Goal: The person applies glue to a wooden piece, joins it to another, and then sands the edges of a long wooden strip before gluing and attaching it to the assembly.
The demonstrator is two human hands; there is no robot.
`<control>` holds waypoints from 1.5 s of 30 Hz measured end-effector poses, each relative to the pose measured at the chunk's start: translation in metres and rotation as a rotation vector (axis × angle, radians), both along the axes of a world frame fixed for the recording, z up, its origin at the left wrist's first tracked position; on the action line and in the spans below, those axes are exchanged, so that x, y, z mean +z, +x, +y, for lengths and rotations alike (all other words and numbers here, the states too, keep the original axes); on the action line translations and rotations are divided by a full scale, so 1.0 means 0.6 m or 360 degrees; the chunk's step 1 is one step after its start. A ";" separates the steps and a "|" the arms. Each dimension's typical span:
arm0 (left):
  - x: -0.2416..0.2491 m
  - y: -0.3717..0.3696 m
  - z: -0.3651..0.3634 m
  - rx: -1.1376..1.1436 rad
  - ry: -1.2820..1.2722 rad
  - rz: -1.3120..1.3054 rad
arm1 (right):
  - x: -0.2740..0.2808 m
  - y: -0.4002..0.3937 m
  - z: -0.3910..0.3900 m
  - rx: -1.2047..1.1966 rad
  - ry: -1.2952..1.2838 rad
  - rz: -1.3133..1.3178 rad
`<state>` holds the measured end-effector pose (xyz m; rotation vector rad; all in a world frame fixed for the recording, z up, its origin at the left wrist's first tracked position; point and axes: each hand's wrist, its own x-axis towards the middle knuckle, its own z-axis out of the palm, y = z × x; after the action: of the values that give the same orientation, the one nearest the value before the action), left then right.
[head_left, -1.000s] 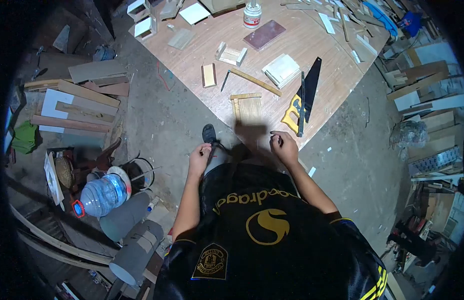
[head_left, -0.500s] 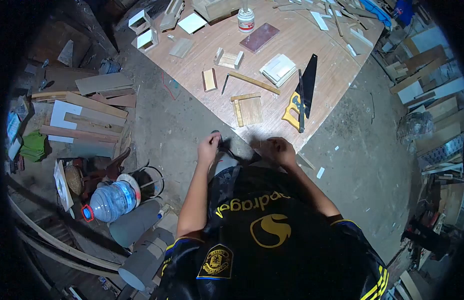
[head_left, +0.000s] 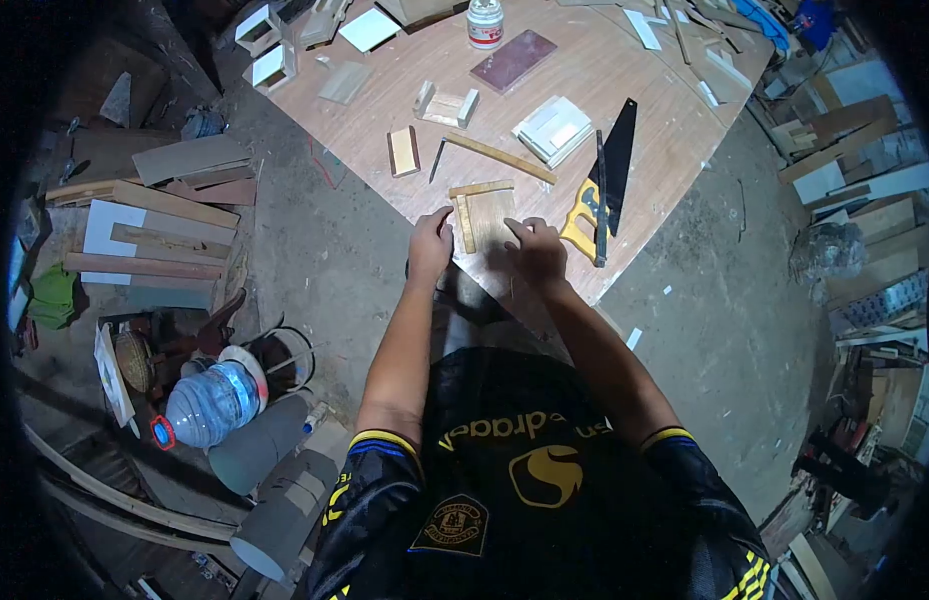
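Partial yellow lettering on the black jersey (head_left: pixel 505 475) is showing "drag", folds hiding the rest; print on the jersey's crest (head_left: pixel 459 523) and the jar's label (head_left: pixel 485 35) is staying too small to read.

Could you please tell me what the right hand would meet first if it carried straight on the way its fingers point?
The right hand would likely first meet the near-square pale wooden board, though the remaining gap is unclear.

Unobstructed strip along the right edge of the desk (head_left: pixel 675 185), handsaw (head_left: pixel 613 165) blocking access from there leftward, wooden bar (head_left: pixel 500 158) obstructing passage inward from the near corner.
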<state>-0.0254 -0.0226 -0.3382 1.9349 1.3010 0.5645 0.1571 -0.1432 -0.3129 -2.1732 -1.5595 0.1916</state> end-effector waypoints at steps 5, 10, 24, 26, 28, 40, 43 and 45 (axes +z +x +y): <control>0.016 0.011 -0.003 0.0015 -0.0035 0.0107 | -0.023 0.013 0.002 0.0030 -0.0034 -0.0023; 0.006 0.012 0.001 -0.0022 -0.0013 0.0168 | -0.020 0.017 0.003 0.0080 -0.0125 -0.0095; 0.001 0.014 -0.001 -0.0006 -0.0029 0.0144 | -0.030 0.019 0.008 0.0043 -0.0150 -0.0147; 0.002 0.016 0.000 0.0002 -0.0063 0.0168 | -0.030 0.019 0.007 0.0073 -0.0148 -0.0173; 0.000 0.015 0.000 0.0010 -0.0098 0.0193 | -0.012 0.016 0.007 0.0050 -0.0251 -0.0168; 0.002 0.014 0.001 -0.0009 -0.0086 0.0180 | -0.006 0.015 0.006 0.0049 -0.0212 -0.0080; 0.002 0.015 0.000 -0.0008 -0.0098 0.0211 | -0.010 0.018 0.006 0.0087 -0.0240 -0.0119; 0.003 0.014 -0.001 -0.0014 -0.0031 0.0207 | -0.009 0.019 0.006 0.0099 -0.0258 -0.0122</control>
<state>-0.0167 -0.0229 -0.3363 1.9883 1.3727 0.4263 0.1684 -0.1399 -0.3182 -2.2805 -1.7089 0.2659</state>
